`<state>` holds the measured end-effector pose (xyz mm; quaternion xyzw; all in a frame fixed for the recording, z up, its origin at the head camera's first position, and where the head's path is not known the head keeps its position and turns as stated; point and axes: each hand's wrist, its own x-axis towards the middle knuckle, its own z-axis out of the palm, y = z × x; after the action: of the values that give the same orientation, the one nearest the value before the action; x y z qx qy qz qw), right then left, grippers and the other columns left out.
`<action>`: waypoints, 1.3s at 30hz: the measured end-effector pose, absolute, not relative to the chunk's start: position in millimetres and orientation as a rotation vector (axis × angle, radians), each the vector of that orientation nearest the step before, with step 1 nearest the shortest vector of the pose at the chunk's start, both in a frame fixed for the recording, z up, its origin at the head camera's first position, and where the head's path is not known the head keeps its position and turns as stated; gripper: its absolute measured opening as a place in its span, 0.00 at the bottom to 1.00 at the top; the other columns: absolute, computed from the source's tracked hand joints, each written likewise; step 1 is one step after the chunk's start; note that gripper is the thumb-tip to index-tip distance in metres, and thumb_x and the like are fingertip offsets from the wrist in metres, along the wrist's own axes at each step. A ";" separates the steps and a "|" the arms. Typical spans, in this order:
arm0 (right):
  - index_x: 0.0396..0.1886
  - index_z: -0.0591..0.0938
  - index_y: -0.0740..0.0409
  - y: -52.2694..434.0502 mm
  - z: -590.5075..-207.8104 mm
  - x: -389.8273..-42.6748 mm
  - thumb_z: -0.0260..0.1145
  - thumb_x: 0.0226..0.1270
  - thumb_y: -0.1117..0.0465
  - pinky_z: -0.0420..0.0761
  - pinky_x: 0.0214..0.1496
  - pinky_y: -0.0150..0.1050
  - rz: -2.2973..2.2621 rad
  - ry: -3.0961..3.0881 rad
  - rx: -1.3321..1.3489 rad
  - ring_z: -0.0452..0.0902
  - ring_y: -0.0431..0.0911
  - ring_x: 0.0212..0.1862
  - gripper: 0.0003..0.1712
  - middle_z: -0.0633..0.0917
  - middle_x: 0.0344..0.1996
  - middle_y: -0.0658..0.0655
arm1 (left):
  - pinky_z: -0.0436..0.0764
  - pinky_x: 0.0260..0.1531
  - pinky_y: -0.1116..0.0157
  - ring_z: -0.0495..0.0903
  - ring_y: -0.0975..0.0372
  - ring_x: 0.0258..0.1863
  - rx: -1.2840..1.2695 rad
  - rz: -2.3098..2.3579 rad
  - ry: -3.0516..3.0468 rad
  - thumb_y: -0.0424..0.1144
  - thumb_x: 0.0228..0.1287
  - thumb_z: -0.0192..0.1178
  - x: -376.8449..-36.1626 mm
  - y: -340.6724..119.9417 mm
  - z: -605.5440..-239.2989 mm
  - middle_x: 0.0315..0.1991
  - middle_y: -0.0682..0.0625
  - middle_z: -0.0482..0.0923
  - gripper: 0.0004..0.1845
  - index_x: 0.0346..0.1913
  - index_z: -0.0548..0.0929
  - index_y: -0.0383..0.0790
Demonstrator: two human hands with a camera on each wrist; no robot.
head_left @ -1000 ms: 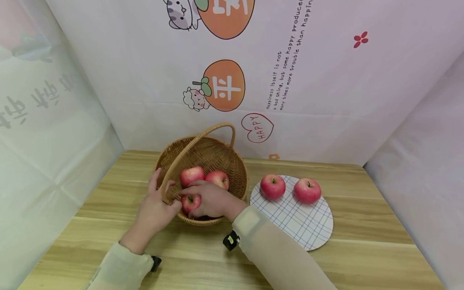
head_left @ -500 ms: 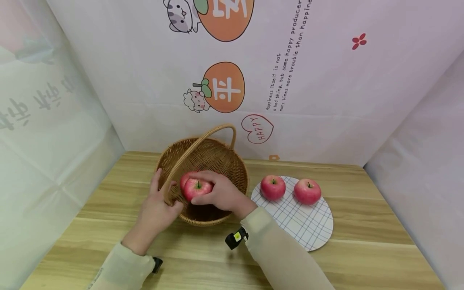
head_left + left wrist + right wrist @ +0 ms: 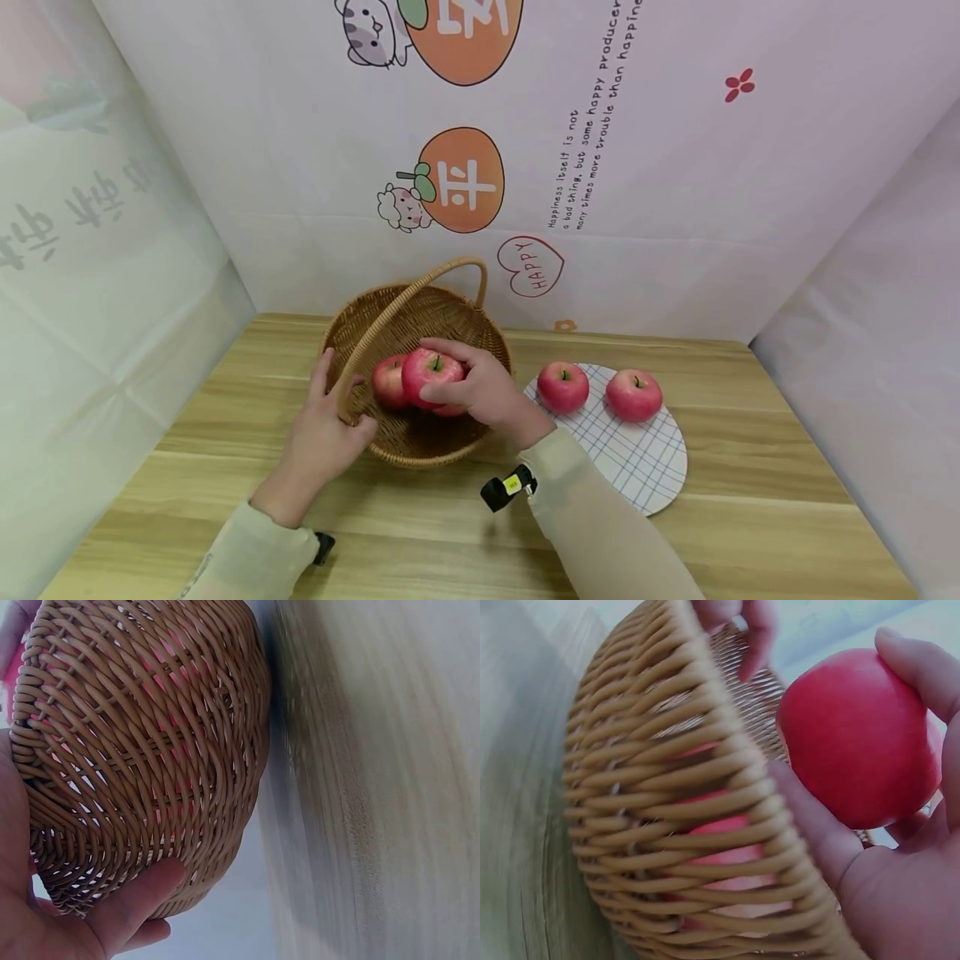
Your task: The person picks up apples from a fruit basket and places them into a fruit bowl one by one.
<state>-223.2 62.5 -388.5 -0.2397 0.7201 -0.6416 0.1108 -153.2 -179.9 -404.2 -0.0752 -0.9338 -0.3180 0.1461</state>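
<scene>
In the head view, the right hand [image 3: 483, 392] curls its fingers and thumb around a round red apple [image 3: 430, 377], holding it above the bowl of the woven tan wicker basket [image 3: 457, 321]. The left hand [image 3: 324, 433] grips the basket's near rim beside the foot of the arched handle [image 3: 420, 287]. Another red apple [image 3: 388, 382] lies inside, partly hidden. To the right, two more red apples [image 3: 562, 387] sit on a round white plate with a blue grid pattern [image 3: 645, 467], on the pale wooden table [image 3: 750, 517].

The left wrist view shows the basket wall [image 3: 150, 750] close up, with the thumb [image 3: 127, 907] pressed against the weave and red showing through the gaps.

The right wrist view shows the held apple [image 3: 859, 739] clamped between fingertips [image 3: 919, 671] and thumb [image 3: 810, 817], just beside the basket rim [image 3: 705, 772].

As I judge it, the handle arches close to the held apple; knocking against it could loosen the hold and drop the fruit onto the one below, bruising both.
</scene>
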 end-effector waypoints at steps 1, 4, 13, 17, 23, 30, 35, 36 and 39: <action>0.64 0.79 0.37 64.1 -387.5 -223.0 0.77 0.56 0.56 0.81 0.49 0.45 -1.940 2.043 -0.666 0.77 0.51 0.53 0.34 0.80 0.56 0.54 | 0.68 0.15 0.61 0.64 0.61 0.13 -0.214 -0.933 -2.691 0.33 0.51 0.61 -153.2 -180.3 -404.5 0.78 0.38 0.40 0.30 0.62 0.75 0.37; 0.67 0.78 0.42 69.8 -383.4 -222.9 0.75 0.58 0.62 0.82 0.47 0.48 -2.065 1.889 -0.579 0.78 0.53 0.53 0.35 0.79 0.58 0.60 | 0.68 0.14 0.61 0.62 0.64 0.12 -0.209 -0.976 -2.697 0.33 0.51 0.61 -153.9 -182.1 -405.6 0.78 0.38 0.39 0.30 0.62 0.75 0.36; 0.70 0.74 0.49 85.5 -373.6 -222.8 0.69 0.63 0.70 0.80 0.49 0.57 -2.162 1.743 -0.483 0.75 0.58 0.56 0.35 0.72 0.62 0.64 | 0.68 0.16 0.60 0.63 0.62 0.12 -0.201 -1.017 -2.696 0.33 0.51 0.60 -157.1 -186.0 -407.7 0.78 0.37 0.38 0.28 0.60 0.76 0.35; 0.70 0.73 0.47 91.6 -373.8 -221.7 0.67 0.66 0.69 0.78 0.51 0.57 -2.222 1.682 -0.436 0.71 0.59 0.60 0.34 0.69 0.65 0.62 | 0.68 0.16 0.60 0.66 0.60 0.14 -0.203 -1.020 -2.703 0.34 0.51 0.60 -158.1 -186.5 -408.9 0.78 0.36 0.39 0.28 0.59 0.76 0.36; 0.74 0.68 0.50 104.6 -365.2 -212.5 0.60 0.70 0.68 0.77 0.52 0.59 -2.420 1.396 -0.366 0.65 0.63 0.65 0.33 0.63 0.70 0.61 | 0.70 0.21 0.60 0.76 0.47 0.30 -0.188 -1.010 -2.716 0.35 0.52 0.61 -158.6 -189.3 -410.6 0.77 0.34 0.39 0.26 0.58 0.75 0.37; 0.75 0.65 0.51 131.0 -346.3 -195.4 0.60 0.71 0.67 0.82 0.45 0.52 -2.415 1.466 -0.408 0.66 0.63 0.64 0.34 0.63 0.69 0.62 | 0.72 0.25 0.58 0.75 0.40 0.42 -0.181 -1.017 -2.721 0.36 0.53 0.61 -158.7 -191.5 -412.2 0.78 0.34 0.38 0.26 0.58 0.75 0.39; 0.76 0.64 0.47 152.5 -336.5 -185.2 0.61 0.71 0.66 0.82 0.43 0.46 -2.345 1.650 -0.354 0.73 0.63 0.58 0.36 0.63 0.69 0.60 | 0.71 0.24 0.59 0.76 0.41 0.40 -0.182 -1.024 -2.713 0.36 0.53 0.61 -159.2 -192.1 -412.6 0.78 0.34 0.39 0.26 0.59 0.75 0.37; 0.77 0.63 0.47 156.6 -335.4 -183.3 0.61 0.71 0.66 0.82 0.44 0.47 -2.336 1.683 -0.342 0.72 0.63 0.58 0.36 0.62 0.70 0.59 | 0.71 0.24 0.59 0.76 0.41 0.40 -0.184 -1.019 -2.710 0.36 0.53 0.61 -159.3 -192.3 -412.7 0.77 0.34 0.39 0.26 0.59 0.75 0.37; 0.77 0.62 0.49 168.2 -334.0 -177.6 0.61 0.70 0.68 0.82 0.46 0.50 -2.324 1.750 -0.327 0.67 0.62 0.62 0.38 0.61 0.70 0.60 | 0.72 0.26 0.58 0.76 0.39 0.44 -0.188 -1.015 -2.703 0.36 0.53 0.61 -159.5 -193.0 -413.4 0.77 0.33 0.40 0.26 0.58 0.76 0.37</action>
<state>-177.6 168.2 -334.0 -0.1109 0.5945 -0.7893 0.1067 -159.5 -193.0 -413.4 -0.0646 -0.9269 -0.3483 0.1239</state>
